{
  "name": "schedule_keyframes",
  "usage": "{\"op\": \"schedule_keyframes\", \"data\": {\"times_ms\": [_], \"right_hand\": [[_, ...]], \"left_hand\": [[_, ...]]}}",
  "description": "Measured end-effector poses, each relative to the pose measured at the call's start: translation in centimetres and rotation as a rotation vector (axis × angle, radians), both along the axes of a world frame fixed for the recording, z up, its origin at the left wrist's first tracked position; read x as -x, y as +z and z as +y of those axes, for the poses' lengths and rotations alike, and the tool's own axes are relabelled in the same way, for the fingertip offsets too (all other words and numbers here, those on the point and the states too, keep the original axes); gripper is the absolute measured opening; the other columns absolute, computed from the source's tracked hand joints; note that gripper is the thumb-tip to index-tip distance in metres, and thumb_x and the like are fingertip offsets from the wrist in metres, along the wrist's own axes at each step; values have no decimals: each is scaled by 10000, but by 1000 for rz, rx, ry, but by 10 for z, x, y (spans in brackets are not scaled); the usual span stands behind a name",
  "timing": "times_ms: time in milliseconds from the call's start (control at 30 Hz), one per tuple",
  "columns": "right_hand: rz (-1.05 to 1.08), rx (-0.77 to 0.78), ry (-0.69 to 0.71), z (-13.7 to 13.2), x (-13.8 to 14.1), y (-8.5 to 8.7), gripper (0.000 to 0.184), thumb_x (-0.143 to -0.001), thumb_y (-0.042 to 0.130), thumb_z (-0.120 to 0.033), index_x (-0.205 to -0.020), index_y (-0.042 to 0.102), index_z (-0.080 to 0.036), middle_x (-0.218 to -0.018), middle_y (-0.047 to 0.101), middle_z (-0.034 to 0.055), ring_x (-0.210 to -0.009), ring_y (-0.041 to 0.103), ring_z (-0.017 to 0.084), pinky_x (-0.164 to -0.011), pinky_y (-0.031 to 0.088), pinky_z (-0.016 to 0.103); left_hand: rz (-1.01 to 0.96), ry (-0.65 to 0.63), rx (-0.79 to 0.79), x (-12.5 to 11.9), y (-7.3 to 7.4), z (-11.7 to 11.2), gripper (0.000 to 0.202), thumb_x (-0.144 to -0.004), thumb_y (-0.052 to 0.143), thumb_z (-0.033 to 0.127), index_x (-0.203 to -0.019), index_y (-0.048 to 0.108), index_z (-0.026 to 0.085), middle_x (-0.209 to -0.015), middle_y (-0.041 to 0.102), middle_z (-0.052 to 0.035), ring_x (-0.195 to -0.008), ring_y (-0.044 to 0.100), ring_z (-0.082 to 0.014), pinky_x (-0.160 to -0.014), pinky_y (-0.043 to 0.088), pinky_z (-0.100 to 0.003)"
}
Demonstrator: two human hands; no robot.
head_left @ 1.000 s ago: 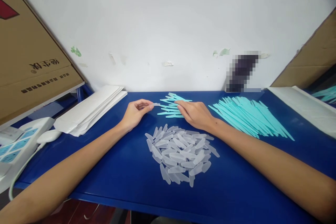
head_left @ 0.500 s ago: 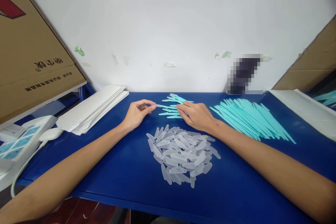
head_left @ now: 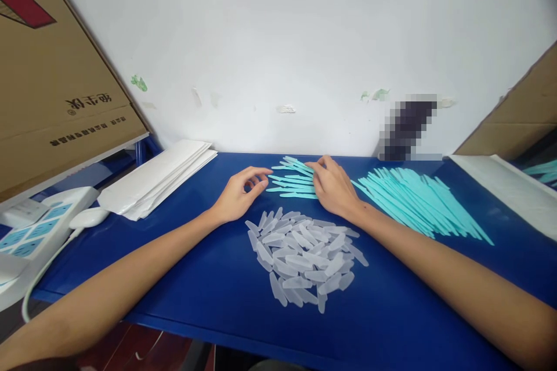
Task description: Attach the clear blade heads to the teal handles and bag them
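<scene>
Just behind the centre of the blue table lies a small group of slim turquoise sticks (head_left: 292, 181), shaped like eyebrow razors. My right hand (head_left: 333, 182) bends over their right ends, its thumb and fingers closed on a turquoise stick there, partly hidden by the hand. At their left tips is my left hand (head_left: 243, 191), thumb and forefinger apart, holding nothing. A heap of translucent plastic caps (head_left: 304, 255) lies in front of both hands. Right of my right hand is a larger pile of turquoise sticks (head_left: 418, 200).
White paper envelopes (head_left: 159, 179) lie at the back left, beside a white power strip (head_left: 52, 226) with a charger (head_left: 89, 218) and cable. A cardboard box (head_left: 65, 69) rises at the left. White sheeting (head_left: 500, 191) lies at the right, and a wall (head_left: 278, 40) stands behind.
My left hand has come off the thin piece it pinched, and its fingers have parted. My right hand has shifted right and now rests over the group's right ends. The view has turned slightly.
</scene>
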State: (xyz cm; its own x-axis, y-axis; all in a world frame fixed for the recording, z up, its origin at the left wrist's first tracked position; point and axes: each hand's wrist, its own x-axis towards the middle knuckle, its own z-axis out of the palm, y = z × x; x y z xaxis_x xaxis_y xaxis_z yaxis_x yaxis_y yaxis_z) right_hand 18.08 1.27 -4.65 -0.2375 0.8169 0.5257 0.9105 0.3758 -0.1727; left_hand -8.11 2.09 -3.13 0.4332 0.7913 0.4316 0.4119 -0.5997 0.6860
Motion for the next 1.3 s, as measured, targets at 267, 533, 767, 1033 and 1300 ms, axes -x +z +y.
{"op": "schedule_keyframes", "data": {"times_ms": [267, 533, 767, 1033, 1300], "right_hand": [[14, -27, 12, -2, 1, 1, 286, -953, 413, -225, -1137, 627, -182, -1153, 585, 136, -1041, 498, 285, -824, 352, 397], [-55, 40, 23, -8, 4, 9, 291, -957, 454, -329, -930, 709, -191, -937, 601, 62, -808, 547, 187, -731, 311, 333], [-123, 156, -97, -8, 8, 12, 388, -978, 396, -325, -1022, 750, -175, -989, 660, 92, -891, 599, 225, -766, 333, 350], [-145, 215, -152, -8, 10, 14, 408, -969, 381, -322, -1139, 720, -170, -1051, 720, 105, -940, 635, 248, -786, 336, 356], [-145, 263, -131, -5, 9, 13, 457, -973, 346, -332, -1165, 715, -142, -812, 723, 123, -880, 639, 270, -858, 316, 385]], "left_hand": [[188, -237, -73, 1, 10, -8, 284, -999, 525, 362, -1003, 745, 182, -992, 678, -72, -914, 619, -172, -824, 476, -306], [293, -342, -94, 3, 12, -12, 261, -991, 536, 347, -1068, 731, 192, -1017, 680, -78, -948, 610, -192, -844, 473, -325], [308, -338, -91, 2, 12, -12, 266, -997, 525, 337, -1068, 730, 181, -1013, 681, -76, -930, 614, -180, -818, 475, -309], [309, -325, -86, 2, 11, -12, 263, -1000, 519, 331, -1068, 730, 189, -1006, 684, -75, -937, 616, -182, -817, 481, -311], [325, -343, -99, 2, 12, -11, 261, -1003, 512, 329, -1074, 724, 194, -1018, 684, -75, -958, 608, -191, -850, 473, -324]]}}
